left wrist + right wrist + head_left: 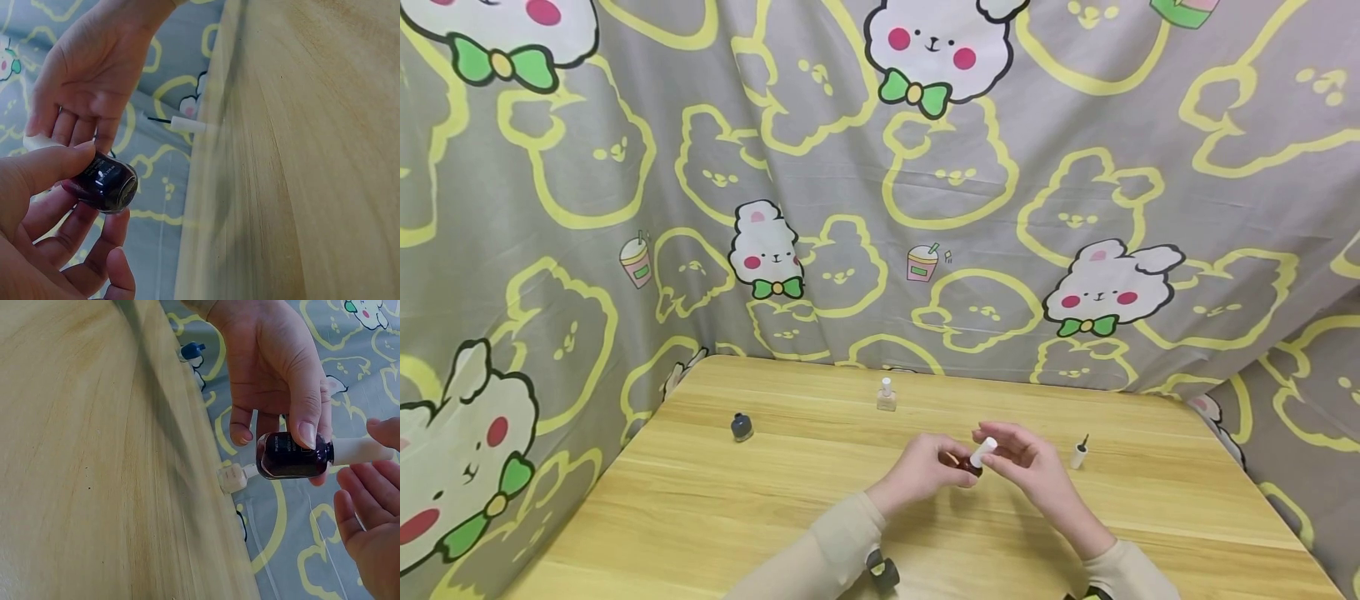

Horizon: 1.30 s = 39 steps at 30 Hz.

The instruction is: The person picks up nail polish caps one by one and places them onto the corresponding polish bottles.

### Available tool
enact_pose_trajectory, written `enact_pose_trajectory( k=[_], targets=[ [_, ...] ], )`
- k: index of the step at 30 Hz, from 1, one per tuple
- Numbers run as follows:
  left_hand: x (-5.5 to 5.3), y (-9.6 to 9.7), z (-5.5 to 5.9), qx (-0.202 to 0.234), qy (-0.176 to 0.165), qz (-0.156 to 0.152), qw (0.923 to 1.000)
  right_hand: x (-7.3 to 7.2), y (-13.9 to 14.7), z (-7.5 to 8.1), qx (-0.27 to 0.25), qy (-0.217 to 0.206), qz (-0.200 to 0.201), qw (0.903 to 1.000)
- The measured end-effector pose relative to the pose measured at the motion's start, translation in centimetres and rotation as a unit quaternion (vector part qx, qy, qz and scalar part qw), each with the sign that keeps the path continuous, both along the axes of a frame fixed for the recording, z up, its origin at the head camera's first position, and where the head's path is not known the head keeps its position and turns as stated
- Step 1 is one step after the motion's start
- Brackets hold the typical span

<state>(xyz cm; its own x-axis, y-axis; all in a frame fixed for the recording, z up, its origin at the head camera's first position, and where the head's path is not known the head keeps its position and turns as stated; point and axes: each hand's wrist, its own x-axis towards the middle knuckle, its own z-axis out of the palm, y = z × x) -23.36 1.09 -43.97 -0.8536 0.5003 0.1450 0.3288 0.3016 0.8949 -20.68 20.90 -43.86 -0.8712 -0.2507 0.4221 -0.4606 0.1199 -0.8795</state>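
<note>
One dark blue bottle (741,427) stands well to the left of our left hand (921,477), on the worktop (700,492), with no cap showing on its neck; nearer, beyond that hand, stands one pale bottle (886,401), its white top on. Next comes the dark red bottle (290,457), which our left hand pinches between thumb and fingers above the worktop. Its long axis, carried on by its white cap (357,451), slants up from our left hand toward our right hand (1032,462); the body lies nearer the left, the cap's end nearer the right. Our right thumb and fingers pinch that end, so we judge this shared line is what matters. Farther right, near our right hand, one loose brush cap (1078,456) stands with its brush up. We cannot tell how tightly the white cap sits; our left thumb hides the neck from the left wrist view, and the label print is too small to read.
</note>
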Motion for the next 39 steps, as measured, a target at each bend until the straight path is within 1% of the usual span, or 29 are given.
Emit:
enact_pose_trajectory(
  k=[6,11,14,19,22,24,26,28,33,39],
  targets=[
    [-0.05,-0.01,-0.03,0.001,-0.002,-0.002,1.0,0.04,0.02,-0.05,0.011,-0.008,0.015,0.9998],
    [-0.09,0.02,-0.16,0.006,0.0,0.001,1.0,0.05,-0.05,-0.06,0.013,-0.014,0.012,0.9997],
    [-0.12,0.02,-0.19,0.006,0.0,-0.001,1.0,0.11,-0.08,-0.04,0.019,-0.021,-0.003,0.9996],
    [0.0,0.11,-0.22,0.011,-0.009,-0.006,0.9999,0.29,-0.21,0.03,0.029,-0.028,-0.039,0.9984],
    [0.18,0.16,-0.14,0.012,-0.018,-0.012,0.9997,0.36,-0.33,0.03,0.033,-0.019,-0.056,0.9977],
    [0.31,0.19,-0.06,0.007,-0.018,-0.016,0.9997,0.43,-0.39,0.03,0.033,-0.017,-0.062,0.9974],
    [0.43,0.21,0.01,0.003,-0.019,-0.017,0.9997,0.48,-0.38,0.04,0.032,-0.011,-0.062,0.9975],
    [0.51,0.25,0.01,0.001,-0.017,-0.017,0.9997,0.55,-0.38,0.07,0.029,-0.011,-0.061,0.9977],
    [0.55,0.3,-0.03,0.003,-0.027,-0.014,0.9995,0.55,-0.3,0.1,0.026,-0.019,-0.054,0.998],
    [0.4,0.23,-0.08,0.001,-0.017,-0.015,0.9997,0.18,-0.15,0.14,0.026,-0.032,-0.04,0.9983]
  ],
)
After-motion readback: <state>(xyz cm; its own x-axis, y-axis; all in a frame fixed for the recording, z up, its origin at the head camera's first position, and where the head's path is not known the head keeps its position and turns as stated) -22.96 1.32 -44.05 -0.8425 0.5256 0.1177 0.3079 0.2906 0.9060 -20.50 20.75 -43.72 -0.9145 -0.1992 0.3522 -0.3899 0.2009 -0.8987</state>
